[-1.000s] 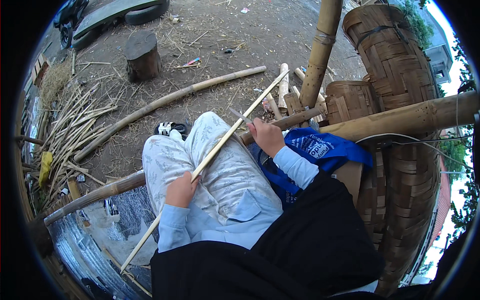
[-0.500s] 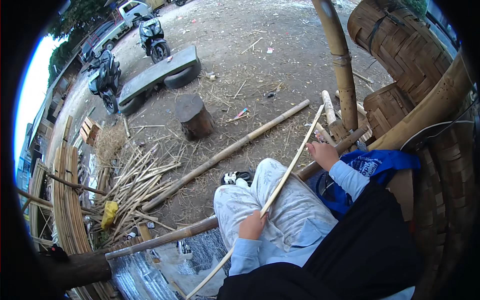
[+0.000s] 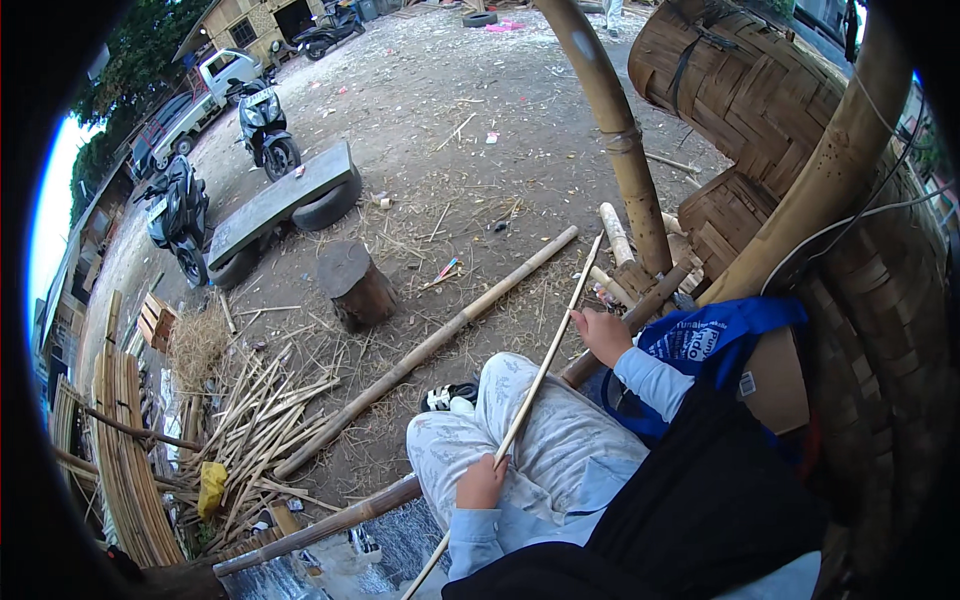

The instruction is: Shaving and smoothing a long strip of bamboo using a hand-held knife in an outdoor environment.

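Note:
A long, thin, pale bamboo strip (image 3: 535,392) runs slantwise across my lap, its far end raised toward the bamboo post. Near my left knee, my left hand (image 3: 482,483) is closed round the lower part of the strip. Farther up, my right hand (image 3: 602,336) pinches the strip between thumb and fingers. The strip's near end passes beside my left sleeve and leaves the view at the bottom. My legs in pale patterned trousers (image 3: 540,440) lie under it.
A blue bag (image 3: 745,318) with a cardboard piece (image 3: 778,385) sits at my right, beside woven bamboo panels (image 3: 740,90). A bamboo post (image 3: 622,140) rises ahead. A long pole (image 3: 430,350), a stump (image 3: 355,285) and split bamboo sticks (image 3: 255,415) lie leftward.
The view has tilted up and turned right, so the surroundings sit farther left. Both hands keep hold of the strip, which now appears narrower, as if turned more on edge.

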Motion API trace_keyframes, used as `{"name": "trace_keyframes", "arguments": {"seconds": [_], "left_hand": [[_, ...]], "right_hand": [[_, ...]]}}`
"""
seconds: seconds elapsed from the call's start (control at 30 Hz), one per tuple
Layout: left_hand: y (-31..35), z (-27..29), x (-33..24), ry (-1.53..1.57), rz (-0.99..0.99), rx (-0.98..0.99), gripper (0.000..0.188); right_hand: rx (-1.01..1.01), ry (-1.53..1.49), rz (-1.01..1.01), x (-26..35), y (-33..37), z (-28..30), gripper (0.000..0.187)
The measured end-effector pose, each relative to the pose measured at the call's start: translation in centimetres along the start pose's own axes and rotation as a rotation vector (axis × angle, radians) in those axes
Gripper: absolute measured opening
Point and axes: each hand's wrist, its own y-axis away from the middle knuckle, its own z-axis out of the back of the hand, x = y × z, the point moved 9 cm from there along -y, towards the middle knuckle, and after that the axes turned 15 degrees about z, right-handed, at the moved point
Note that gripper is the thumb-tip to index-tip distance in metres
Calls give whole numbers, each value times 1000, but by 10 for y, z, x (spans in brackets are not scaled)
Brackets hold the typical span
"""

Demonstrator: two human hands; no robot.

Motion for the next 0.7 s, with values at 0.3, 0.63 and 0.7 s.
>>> {"name": "trace_keyframes", "arguments": {"seconds": [0.3,0.63,0.7], "left_hand": [[4,10,-4,46,19,-34,43],[7,-34,4,62,20,85,42],[4,-24,-1,33,24,56,42]], "right_hand": [[-37,-157,52,9,-18,-14,39],[-35,-105,135,18,16,-4,35],[101,-58,287,56,29,-7,32]]}}
